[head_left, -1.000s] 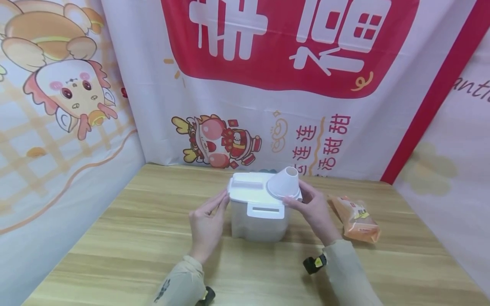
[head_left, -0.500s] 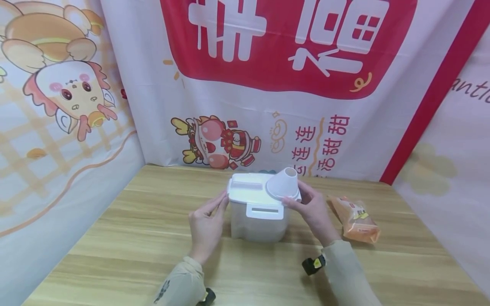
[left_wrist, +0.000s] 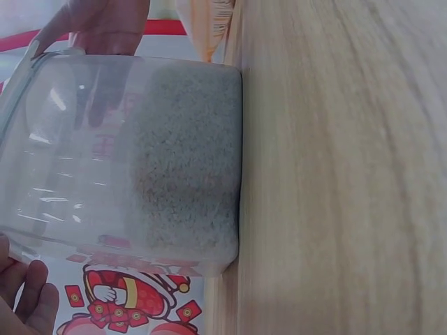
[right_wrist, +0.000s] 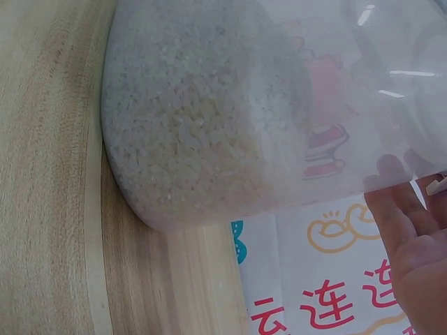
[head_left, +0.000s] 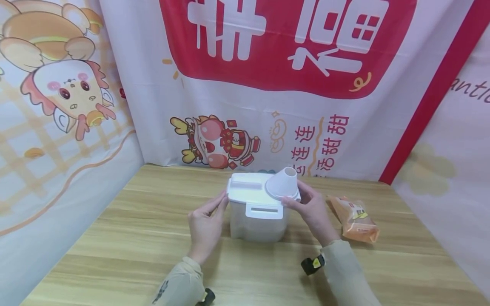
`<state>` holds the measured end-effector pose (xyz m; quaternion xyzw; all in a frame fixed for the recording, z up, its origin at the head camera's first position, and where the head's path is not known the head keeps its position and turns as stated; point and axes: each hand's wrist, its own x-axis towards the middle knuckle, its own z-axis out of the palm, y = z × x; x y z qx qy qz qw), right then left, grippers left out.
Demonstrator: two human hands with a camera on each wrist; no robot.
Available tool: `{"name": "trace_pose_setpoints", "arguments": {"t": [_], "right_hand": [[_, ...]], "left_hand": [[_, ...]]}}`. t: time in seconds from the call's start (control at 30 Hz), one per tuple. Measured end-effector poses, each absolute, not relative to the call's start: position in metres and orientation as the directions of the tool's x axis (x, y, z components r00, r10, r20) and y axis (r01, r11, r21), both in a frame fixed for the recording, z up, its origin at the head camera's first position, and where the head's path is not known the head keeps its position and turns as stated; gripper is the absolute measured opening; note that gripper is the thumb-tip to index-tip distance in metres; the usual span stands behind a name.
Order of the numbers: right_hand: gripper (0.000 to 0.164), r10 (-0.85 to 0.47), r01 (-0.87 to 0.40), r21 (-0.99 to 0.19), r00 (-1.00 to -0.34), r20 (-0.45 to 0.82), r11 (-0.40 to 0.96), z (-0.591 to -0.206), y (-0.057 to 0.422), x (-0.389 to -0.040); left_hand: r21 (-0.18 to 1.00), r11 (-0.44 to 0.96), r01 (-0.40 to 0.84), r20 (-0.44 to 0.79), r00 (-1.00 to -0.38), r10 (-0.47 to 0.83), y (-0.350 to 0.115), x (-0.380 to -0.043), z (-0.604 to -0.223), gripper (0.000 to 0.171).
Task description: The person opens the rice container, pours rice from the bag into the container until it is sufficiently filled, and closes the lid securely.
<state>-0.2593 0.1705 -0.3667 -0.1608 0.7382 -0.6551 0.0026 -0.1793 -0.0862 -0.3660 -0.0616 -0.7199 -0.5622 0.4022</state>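
A rice storage container (head_left: pixel 258 227) with a clear body and white lid (head_left: pixel 246 193) stands upright on the table, partly filled with rice (right_wrist: pixel 188 118). On the lid's right side rises a white cone-shaped piece (head_left: pixel 284 185) with a hole at its tip. My left hand (head_left: pixel 206 225) holds the lid's left edge by the fingertips; in the left wrist view its fingers (left_wrist: pixel 31 300) bend in at the rim. Around the right edge my right hand (head_left: pixel 311 208) grips, thumb in front near the cone's base and the other fingers behind.
An orange-and-clear packet (head_left: pixel 357 221) lies on the wooden table (head_left: pixel 134 250) to the right of the container. Printed cloth (head_left: pixel 153 140) hangs behind the table and along both sides.
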Motion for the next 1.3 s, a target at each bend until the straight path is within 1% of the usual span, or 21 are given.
{"name": "trace_pose_setpoints", "arguments": {"t": [0.37,0.9,1.13,1.3], "right_hand": [[0.072,-0.239,-0.233,-0.969,-0.948,0.209,0.079,-0.369,0.17,-0.259],[0.071,-0.243,-0.234,-0.97,-0.947,0.211,0.069,-0.368,0.17,-0.259],[0.071,-0.237,-0.228,-0.971,-0.95,0.204,0.074,-0.368,0.169,-0.258],[0.072,-0.241,-0.236,-0.969,-0.947,0.211,0.079,-0.368,0.17,-0.258]], "left_hand": [[0.773,0.343,0.533,0.633,-0.678,-0.374,-0.085,-0.176,-0.362,0.02],[0.821,0.298,0.486,0.569,-0.738,-0.363,-0.086,-0.177,-0.36,0.019],[0.864,0.251,0.436,0.502,-0.785,-0.363,-0.096,-0.195,-0.386,0.02],[0.873,0.244,0.422,0.485,-0.794,-0.365,-0.096,-0.196,-0.389,0.021]]}}
